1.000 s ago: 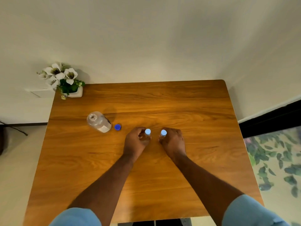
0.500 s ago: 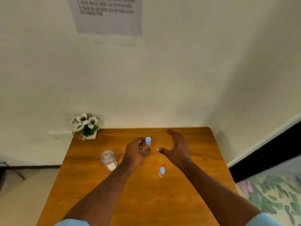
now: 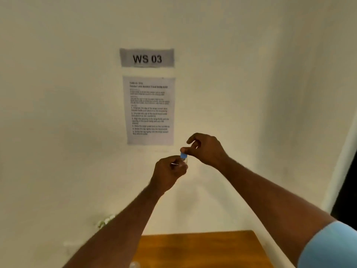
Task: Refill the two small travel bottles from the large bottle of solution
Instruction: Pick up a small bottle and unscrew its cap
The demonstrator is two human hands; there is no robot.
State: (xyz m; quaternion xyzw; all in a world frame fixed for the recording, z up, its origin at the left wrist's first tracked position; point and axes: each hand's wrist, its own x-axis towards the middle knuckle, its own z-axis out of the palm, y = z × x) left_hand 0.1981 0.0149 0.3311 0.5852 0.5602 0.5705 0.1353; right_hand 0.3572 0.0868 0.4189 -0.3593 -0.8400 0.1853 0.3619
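Observation:
My left hand [image 3: 169, 172] is raised in front of the wall, closed around a small clear travel bottle [image 3: 184, 161]. Its light blue cap [image 3: 183, 155] is pinched between the thumb and finger of my right hand [image 3: 205, 149], which sits just above and to the right. At the bottom edge of the view, the top of the large clear bottle [image 3: 134, 265] barely shows on the wooden table [image 3: 202, 248]. The second small bottle is out of view.
A "WS 03" sign [image 3: 147, 58] and a printed instruction sheet [image 3: 149, 111] hang on the cream wall. White flowers [image 3: 105, 221] peek out behind my left forearm. A dark opening [image 3: 347, 182] runs down the right edge.
The view tilted up from the table to the wall. My left hand lifted one small bottle high; my right hand let go of the other bottle and came onto the lifted bottle's cap.

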